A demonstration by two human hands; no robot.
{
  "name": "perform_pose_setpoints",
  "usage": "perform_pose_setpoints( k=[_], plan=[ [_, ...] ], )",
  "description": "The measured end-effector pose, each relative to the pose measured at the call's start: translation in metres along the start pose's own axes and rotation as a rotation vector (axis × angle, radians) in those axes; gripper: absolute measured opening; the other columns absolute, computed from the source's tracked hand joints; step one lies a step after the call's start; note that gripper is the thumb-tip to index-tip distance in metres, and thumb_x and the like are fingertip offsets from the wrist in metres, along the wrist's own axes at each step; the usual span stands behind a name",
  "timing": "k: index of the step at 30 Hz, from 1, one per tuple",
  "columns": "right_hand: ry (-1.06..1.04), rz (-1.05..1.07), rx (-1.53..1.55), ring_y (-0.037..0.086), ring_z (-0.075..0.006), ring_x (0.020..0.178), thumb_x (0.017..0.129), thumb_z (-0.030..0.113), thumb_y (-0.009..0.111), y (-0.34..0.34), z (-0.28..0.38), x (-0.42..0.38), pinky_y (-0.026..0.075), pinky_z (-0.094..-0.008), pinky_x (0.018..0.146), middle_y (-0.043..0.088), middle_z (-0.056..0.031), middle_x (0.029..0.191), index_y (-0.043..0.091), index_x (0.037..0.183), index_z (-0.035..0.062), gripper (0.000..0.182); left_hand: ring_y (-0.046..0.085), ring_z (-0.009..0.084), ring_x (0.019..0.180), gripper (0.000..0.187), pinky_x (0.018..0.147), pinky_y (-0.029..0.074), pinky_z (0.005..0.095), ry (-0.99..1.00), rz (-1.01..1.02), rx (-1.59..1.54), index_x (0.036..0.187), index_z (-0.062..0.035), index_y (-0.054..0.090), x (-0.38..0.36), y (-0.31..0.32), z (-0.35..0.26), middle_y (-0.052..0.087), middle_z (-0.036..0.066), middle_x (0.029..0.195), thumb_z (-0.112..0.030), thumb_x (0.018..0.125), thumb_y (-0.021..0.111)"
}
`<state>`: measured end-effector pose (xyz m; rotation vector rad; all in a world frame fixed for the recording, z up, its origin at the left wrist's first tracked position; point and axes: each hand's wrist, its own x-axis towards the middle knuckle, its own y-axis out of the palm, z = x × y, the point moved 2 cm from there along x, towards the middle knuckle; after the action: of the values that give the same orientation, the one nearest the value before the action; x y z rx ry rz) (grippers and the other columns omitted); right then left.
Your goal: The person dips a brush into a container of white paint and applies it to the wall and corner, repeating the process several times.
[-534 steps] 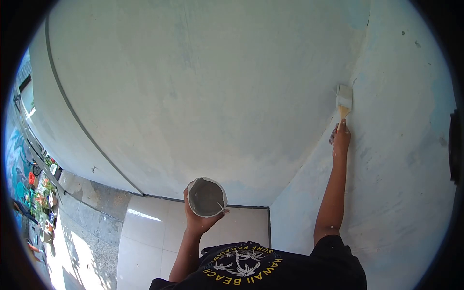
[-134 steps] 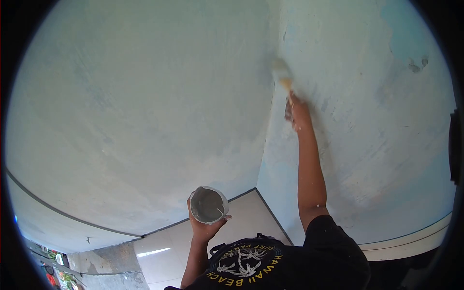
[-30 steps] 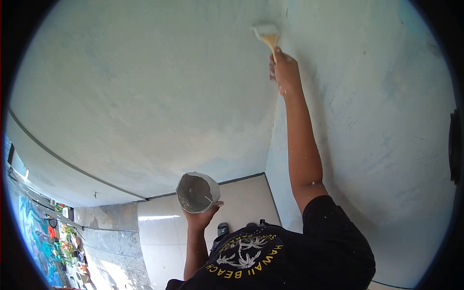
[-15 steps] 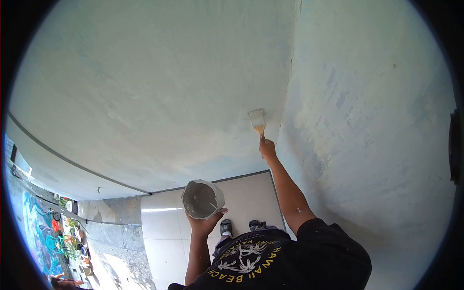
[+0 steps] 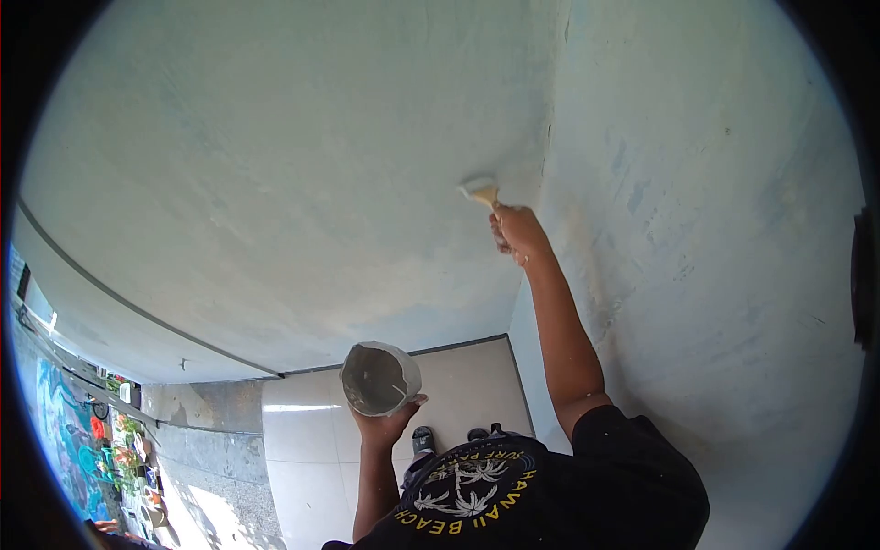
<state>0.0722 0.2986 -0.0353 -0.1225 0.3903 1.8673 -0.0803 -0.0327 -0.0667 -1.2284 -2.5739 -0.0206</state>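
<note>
In my right hand (image 5: 521,232) is a paintbrush (image 5: 482,192), my fingers wrapped round its pale handle. Its bristles lie against the whitish wall (image 5: 302,183), a little left of the corner. My left hand (image 5: 389,423) grips a grey tub (image 5: 379,378) from below and the side, low in front of my body. The tub's rim is uneven and smeared, and its open top faces up towards me, showing a grey inside.
A second wall (image 5: 697,257) with patchy, worn paint meets the first at the corner on my right. Pale floor tiles (image 5: 307,431) lie under my feet. At the lower left, a rough pavement (image 5: 220,467) leads to potted plants (image 5: 128,435) and a blue mural.
My right hand has moved up the wall with the brush, whose head now tilts to the left. The tub has shifted slightly left in view, still in my left hand.
</note>
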Motion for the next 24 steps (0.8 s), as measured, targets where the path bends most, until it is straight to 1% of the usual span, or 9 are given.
perform_pose_setpoints(
  k=[7, 11, 14, 15, 16, 18, 21, 23, 24],
  plan=[
    [-0.580, 0.022, 0.032, 0.036, -0.0085, 0.048, 0.096, 0.035, 0.049, 0.058, 0.163, -0.049, 0.033, -0.0266, 0.046, 0.043, 0.0022, 0.059, 0.054, 0.078, 0.0039, 0.036, 0.054, 0.0210, 0.108, 0.098, 0.089, 0.049, 0.0371, 0.008, 0.082, -0.029, 0.132, -0.0027, 0.034, 0.005, -0.004, 0.011, 0.052, 0.011, 0.120, -0.020, 0.054, 0.092],
    [-0.705, -0.042, -0.028, 0.034, -0.0086, 0.047, 0.099, 0.038, 0.043, 0.068, 0.197, -0.049, 0.032, -0.0263, 0.045, 0.040, 0.0020, 0.057, 0.051, 0.075, 0.0054, 0.041, 0.052, 0.0199, 0.110, 0.087, 0.091, 0.047, 0.0363, 0.059, 0.092, 0.002, 0.132, -0.0028, 0.040, 0.002, -0.003, 0.014, 0.051, 0.009, 0.124, -0.015, 0.060, 0.087],
    [-0.644, -0.072, -0.079, 0.036, -0.0076, 0.045, 0.098, 0.046, 0.043, 0.045, 0.130, -0.016, 0.033, -0.0247, 0.043, 0.041, 0.0026, 0.054, 0.049, 0.070, 0.0093, 0.047, 0.052, 0.0195, 0.111, 0.090, 0.092, 0.047, 0.0364, 0.067, 0.067, -0.065, 0.133, -0.0030, 0.040, 0.004, 0.001, 0.007, 0.051, 0.009, 0.125, -0.018, 0.059, 0.088],
    [-0.541, -0.095, -0.114, 0.037, -0.0071, 0.045, 0.098, 0.048, 0.043, 0.036, 0.087, 0.000, 0.033, -0.0242, 0.042, 0.041, 0.0030, 0.053, 0.049, 0.069, 0.0105, 0.048, 0.053, 0.0207, 0.110, 0.094, 0.091, 0.048, 0.0369, 0.019, 0.073, -0.052, 0.131, -0.0034, 0.037, 0.005, -0.001, 0.009, 0.051, 0.010, 0.122, -0.020, 0.055, 0.091],
    [-0.644, -0.122, -0.188, 0.038, -0.0065, 0.043, 0.098, 0.048, 0.043, 0.023, 0.034, 0.027, 0.032, -0.0237, 0.040, 0.042, 0.0034, 0.052, 0.050, 0.069, 0.0120, 0.047, 0.054, 0.0219, 0.108, 0.099, 0.090, 0.049, 0.0373, -0.031, 0.081, -0.038, 0.129, -0.0038, 0.034, 0.005, -0.004, 0.010, 0.052, 0.011, 0.119, -0.021, 0.052, 0.093],
    [-0.445, -0.147, -0.156, 0.038, -0.0060, 0.042, 0.098, 0.048, 0.042, 0.016, -0.048, 0.031, 0.032, -0.0232, 0.039, 0.042, 0.0032, 0.052, 0.048, 0.067, 0.0125, 0.047, 0.054, 0.0219, 0.108, 0.100, 0.090, 0.049, 0.0373, -0.038, 0.100, -0.027, 0.130, -0.0040, 0.034, 0.007, -0.006, 0.007, 0.051, 0.011, 0.119, -0.022, 0.051, 0.093],
    [-0.363, -0.179, -0.160, 0.040, -0.0078, 0.041, 0.098, 0.047, 0.041, 0.008, -0.144, 0.045, 0.033, -0.0253, 0.039, 0.042, 0.0022, 0.051, 0.046, 0.065, 0.0115, 0.049, 0.054, 0.0218, 0.108, 0.101, 0.089, 0.049, 0.0370, -0.052, 0.118, -0.011, 0.130, -0.0042, 0.033, 0.006, -0.008, 0.007, 0.051, 0.011, 0.120, -0.022, 0.050, 0.093],
    [-0.349, -0.255, -0.316, 0.050, -0.0265, 0.053, 0.099, 0.038, 0.043, 0.000, -0.199, 0.061, 0.041, -0.0375, 0.056, 0.052, -0.0130, 0.056, 0.052, 0.068, -0.0016, 0.051, 0.054, 0.0218, 0.108, 0.102, 0.089, 0.049, 0.0368, -0.052, 0.125, -0.011, 0.130, -0.0044, 0.032, 0.008, -0.006, 0.007, 0.051, 0.011, 0.120, -0.022, 0.050, 0.093],
    [-0.349, -0.258, -0.311, 0.050, -0.0265, 0.053, 0.099, 0.038, 0.043, -0.003, -0.212, 0.060, 0.041, -0.0375, 0.056, 0.052, -0.0130, 0.056, 0.052, 0.068, -0.0016, 0.051, 0.054, 0.0217, 0.108, 0.102, 0.089, 0.049, 0.0367, -0.026, 0.120, -0.029, 0.130, -0.0045, 0.032, 0.010, -0.004, 0.005, 0.051, 0.011, 0.120, -0.021, 0.050, 0.093]
  ],
)
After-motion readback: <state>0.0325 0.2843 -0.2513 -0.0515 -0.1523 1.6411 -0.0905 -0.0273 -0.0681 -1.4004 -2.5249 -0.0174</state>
